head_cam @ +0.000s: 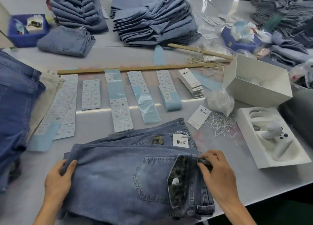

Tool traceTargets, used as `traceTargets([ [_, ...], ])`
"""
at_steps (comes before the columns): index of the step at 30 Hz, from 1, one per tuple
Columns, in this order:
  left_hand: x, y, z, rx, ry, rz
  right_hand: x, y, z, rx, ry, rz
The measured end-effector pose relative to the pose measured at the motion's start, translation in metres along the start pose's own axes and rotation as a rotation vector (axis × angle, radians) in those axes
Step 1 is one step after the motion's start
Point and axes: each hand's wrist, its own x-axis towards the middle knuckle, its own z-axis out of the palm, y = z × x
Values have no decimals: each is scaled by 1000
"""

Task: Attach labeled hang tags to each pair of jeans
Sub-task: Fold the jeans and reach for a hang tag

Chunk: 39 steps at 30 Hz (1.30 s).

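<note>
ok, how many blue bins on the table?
2. The left blue bin sits far left, beside the tall jeans stack; the right blue bin sits far right. More may hide behind stacks.

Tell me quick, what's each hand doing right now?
Left hand: closed, gripping the folded edge of the top pair of jeans.
Right hand: closed, pinching the waistband of the same jeans.

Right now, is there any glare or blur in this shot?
Head view: a glare band crosses the table under the label strips; far jeans stacks look soft; wide-angle bends the edges; hands and front jeans are fairly sharp.
</note>
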Motion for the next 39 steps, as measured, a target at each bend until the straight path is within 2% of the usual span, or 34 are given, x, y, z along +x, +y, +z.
traceTargets([
  [4, 2, -10, 8, 39, -17, -15, 22, 6, 49, 196, -235, 356],
  [6, 3, -9, 9, 47, -1, -13, 20, 16, 55, 239, -248, 446],
  [11, -4, 8, 4, 80, -6, -29, 11, 35, 29, 249, -212, 430],
  [14, -3, 15, -7, 1, -56, -56, 1, 28, 24, 492, -239, 466],
  [17, -8, 31, -22, -86, -215, -52, -3, 27, 16, 684, -290, 560],
  [19, -12, 46, -32, -109, -286, -51, -3, 24, 4, 635, -317, 521],
  [22, -14, 64, -51, -194, -264, 5, -5, 9, -26, 452, -275, 230],
  [25, -21, 66, -66, -273, -69, -27, 17, -13, -62, 352, -124, 37],
  [27, -22, 60, -63, -304, 67, -69, 48, -18, -62, 375, -5, -38],
  [29, -21, 47, -48, -266, 108, -135, 83, -21, -37, 383, -23, -22],
  [33, -15, 11, -14, 32, 2, -303, 115, -11, 52, 205, -450, 122],
  [34, -14, 5, -9, 83, -4, -322, 114, -6, 66, 225, -494, 175],
  [36, -8, -7, -4, 130, 7, -321, 112, 2, 74, 276, -466, 250],
  [39, -3, -18, -4, 168, -11, -364, 102, 10, 64, 137, -385, 204],
])
